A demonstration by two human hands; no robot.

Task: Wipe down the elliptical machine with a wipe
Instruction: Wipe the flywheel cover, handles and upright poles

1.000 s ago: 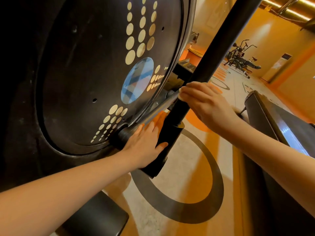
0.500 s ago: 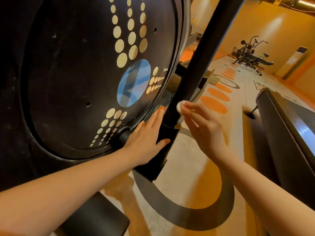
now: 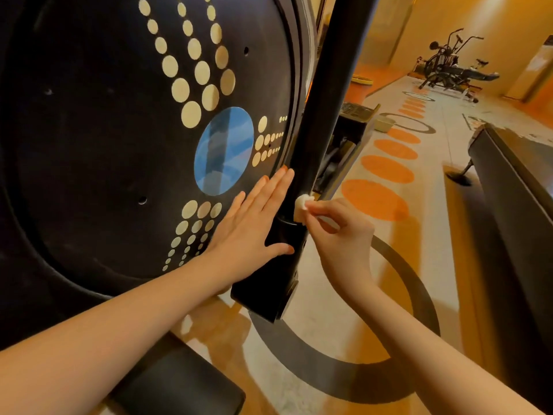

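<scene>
We find the right hand (image 3: pixel 338 235) grip pinching the wipe (image 3: pixel 302 206) against the black bar (image 3: pixel 323 115), whose long axis rises up-right; left hand (image 3: pixel 251 223) flat, steadying.

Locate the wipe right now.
Head view, centre-right: the wipe is pinched in the right hand, against the black bar, beside the left hand.

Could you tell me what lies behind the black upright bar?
Behind the black upright bar show the dotted black disc's rim and a dark machine part; the rest is hidden.
</scene>
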